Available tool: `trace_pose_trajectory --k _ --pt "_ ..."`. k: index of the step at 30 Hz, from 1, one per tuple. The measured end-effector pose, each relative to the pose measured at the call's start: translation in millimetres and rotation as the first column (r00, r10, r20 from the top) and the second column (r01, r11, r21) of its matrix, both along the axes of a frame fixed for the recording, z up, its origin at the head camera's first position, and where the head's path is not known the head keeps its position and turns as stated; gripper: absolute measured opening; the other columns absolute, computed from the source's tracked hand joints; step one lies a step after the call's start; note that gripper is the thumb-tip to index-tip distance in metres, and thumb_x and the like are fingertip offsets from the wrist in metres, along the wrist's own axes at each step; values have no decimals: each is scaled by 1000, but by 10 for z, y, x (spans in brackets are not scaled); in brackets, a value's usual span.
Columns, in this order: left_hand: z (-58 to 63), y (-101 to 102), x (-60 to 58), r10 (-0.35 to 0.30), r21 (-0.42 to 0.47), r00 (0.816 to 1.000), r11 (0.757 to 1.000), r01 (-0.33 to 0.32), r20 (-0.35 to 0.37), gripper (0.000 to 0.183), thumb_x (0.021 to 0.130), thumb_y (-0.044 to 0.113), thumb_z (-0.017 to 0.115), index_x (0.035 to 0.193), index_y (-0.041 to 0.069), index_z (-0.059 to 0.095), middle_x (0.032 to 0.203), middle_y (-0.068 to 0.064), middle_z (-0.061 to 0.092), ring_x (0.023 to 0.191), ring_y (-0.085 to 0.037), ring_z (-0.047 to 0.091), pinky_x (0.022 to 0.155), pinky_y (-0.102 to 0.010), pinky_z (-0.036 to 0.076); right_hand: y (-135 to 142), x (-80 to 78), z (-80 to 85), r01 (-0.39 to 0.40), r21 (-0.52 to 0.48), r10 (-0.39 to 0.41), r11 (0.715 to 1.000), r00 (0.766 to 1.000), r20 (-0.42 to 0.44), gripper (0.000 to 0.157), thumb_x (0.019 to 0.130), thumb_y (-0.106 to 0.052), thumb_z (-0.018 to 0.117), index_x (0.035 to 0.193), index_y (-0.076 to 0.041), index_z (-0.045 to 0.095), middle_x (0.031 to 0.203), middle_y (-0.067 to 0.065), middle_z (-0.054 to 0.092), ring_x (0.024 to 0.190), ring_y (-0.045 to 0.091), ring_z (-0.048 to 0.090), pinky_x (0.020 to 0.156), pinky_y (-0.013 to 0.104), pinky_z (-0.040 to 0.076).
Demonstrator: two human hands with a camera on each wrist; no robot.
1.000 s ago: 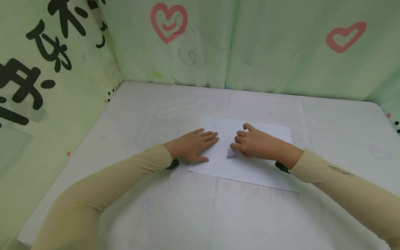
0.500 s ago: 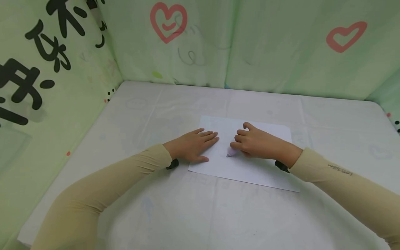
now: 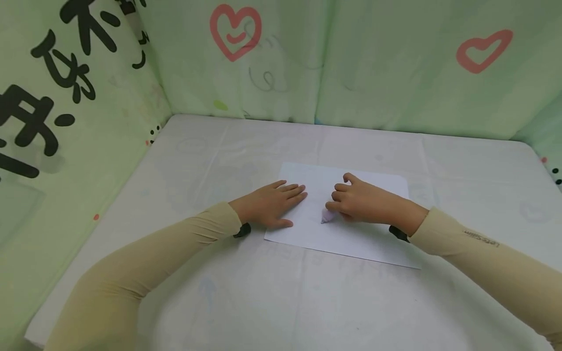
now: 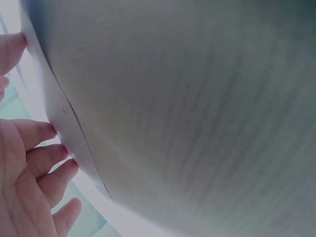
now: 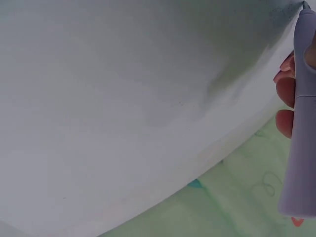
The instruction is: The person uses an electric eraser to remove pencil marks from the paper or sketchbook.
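A white sheet of paper (image 3: 364, 248) lies flat on the table. My left hand (image 3: 270, 204) rests on its left part, palm down, fingers straight and spread. In the left wrist view the fingertips (image 4: 69, 163) touch the pale surface. My right hand (image 3: 362, 200) grips a thick lavender pen (image 3: 328, 214) over the middle of the sheet. The pen's tip points down and to the left, right at the paper. The right wrist view shows the barrel (image 5: 303, 148) with fingers curled round it and a dark, narrow tip. Most of the pen is hidden by the hand in the head view.
A pale cloth with faint prints covers the table (image 3: 246, 292). Green curtains (image 3: 373, 73) with red hearts hang behind it, and a green curtain with black lettering (image 3: 35, 117) hangs at the left. Dark wrist cameras (image 3: 243, 230) sit under both wrists.
My right hand and the pen tip have shifted slightly to the right and a touch nearer. The left hand stays where it was on the paper.
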State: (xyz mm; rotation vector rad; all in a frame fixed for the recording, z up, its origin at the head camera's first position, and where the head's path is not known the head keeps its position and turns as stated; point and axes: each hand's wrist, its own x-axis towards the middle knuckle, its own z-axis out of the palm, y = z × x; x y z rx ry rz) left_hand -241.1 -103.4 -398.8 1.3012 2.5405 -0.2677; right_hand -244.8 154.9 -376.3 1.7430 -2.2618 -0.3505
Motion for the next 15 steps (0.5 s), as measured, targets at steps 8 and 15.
trace_pose_trajectory --k 8,15 --pt "-17 57 -64 1 -9 1000 1000 -1 -5 76 95 53 40 152 11 12 159 -6 12 147 -21 16 120 -40 12 404 89 335 385 -52 -357 921 893 275 27 82 -14 65 108 -7 63 92 5 69 79 19 60 75 41 46" --pt "-36 -80 -106 81 121 996 989 -86 45 75 95 51 43 153 15 11 159 -6 13 147 -20 17 121 -41 11 1130 19 403 772 82 -667 630 484 566 41 88 -22 59 121 -3 45 91 15 64 73 20 55 62 35 46"
